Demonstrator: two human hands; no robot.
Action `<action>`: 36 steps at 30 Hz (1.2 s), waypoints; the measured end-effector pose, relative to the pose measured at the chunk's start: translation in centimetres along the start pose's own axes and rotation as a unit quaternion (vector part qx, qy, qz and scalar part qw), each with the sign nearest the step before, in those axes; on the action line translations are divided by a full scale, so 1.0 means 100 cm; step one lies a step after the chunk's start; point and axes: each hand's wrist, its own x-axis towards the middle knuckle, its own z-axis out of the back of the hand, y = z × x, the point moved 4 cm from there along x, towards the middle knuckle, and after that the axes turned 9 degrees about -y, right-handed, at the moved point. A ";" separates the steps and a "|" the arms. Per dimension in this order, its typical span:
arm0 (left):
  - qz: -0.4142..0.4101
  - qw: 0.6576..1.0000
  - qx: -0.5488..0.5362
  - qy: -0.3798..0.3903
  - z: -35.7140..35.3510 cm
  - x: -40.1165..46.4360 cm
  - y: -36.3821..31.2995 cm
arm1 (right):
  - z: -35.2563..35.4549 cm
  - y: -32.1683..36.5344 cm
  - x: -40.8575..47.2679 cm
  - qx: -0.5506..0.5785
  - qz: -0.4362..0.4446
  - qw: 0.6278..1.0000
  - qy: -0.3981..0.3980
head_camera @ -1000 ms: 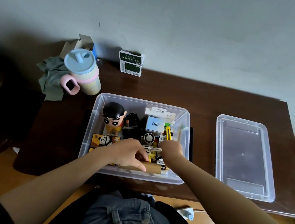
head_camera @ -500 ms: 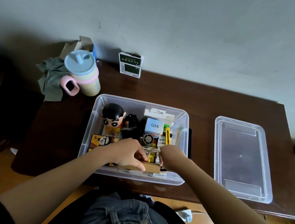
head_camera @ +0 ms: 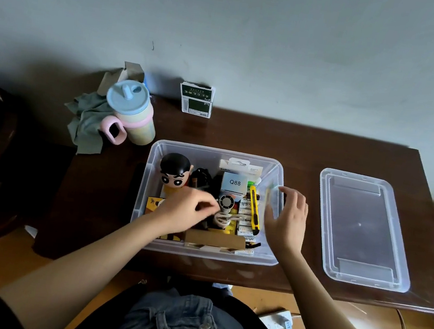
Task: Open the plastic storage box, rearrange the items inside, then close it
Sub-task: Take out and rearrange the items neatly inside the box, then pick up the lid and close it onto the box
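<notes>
Two hands work over one dark brown wooden table. At its middle stands the clear plastic storage box, open and packed with small things; its clear lid lies flat on the table well to the right. At the table's far left stands a pastel cup with a blue lid and pink handle, against a grey-green cloth, and a small green-and-white carton stands by the wall. Inside the box, a cartoon boy figurine stands at the far left, a brown cardboard box lies along the near wall, a white box marked Q88 sits toward the back, and a yellow utility knife lies lengthwise at the right. The left hand is in the box with its fingers curled; whether it holds anything I cannot tell. The right hand hovers at the box's right wall, fingers spread and loose, holding nothing.
</notes>
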 end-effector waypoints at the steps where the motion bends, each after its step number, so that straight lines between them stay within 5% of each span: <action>1: -0.021 0.997 0.004 -0.071 0.012 -0.002 0.000 | -0.003 0.000 -0.002 0.015 -0.020 1.000 0.001; 4: -0.044 0.965 0.073 -0.247 0.045 -0.014 0.007 | -0.012 -0.002 -0.006 0.067 -0.096 0.993 -0.009; 8: 0.072 0.915 0.175 -0.356 0.067 -0.034 0.033 | -0.015 -0.011 -0.009 0.055 -0.142 0.988 -0.021; 12: 0.199 0.927 0.094 -0.305 0.066 -0.042 0.062 | -0.016 -0.011 -0.011 0.051 -0.141 0.988 -0.039; 19: 0.227 0.931 -0.017 -0.284 0.062 -0.036 0.070 | -0.016 -0.014 -0.010 0.031 -0.134 0.990 -0.041; 36: 0.237 0.937 0.068 -0.247 0.061 0.003 0.054 | 0.001 -0.036 0.011 0.117 -0.178 0.977 -0.017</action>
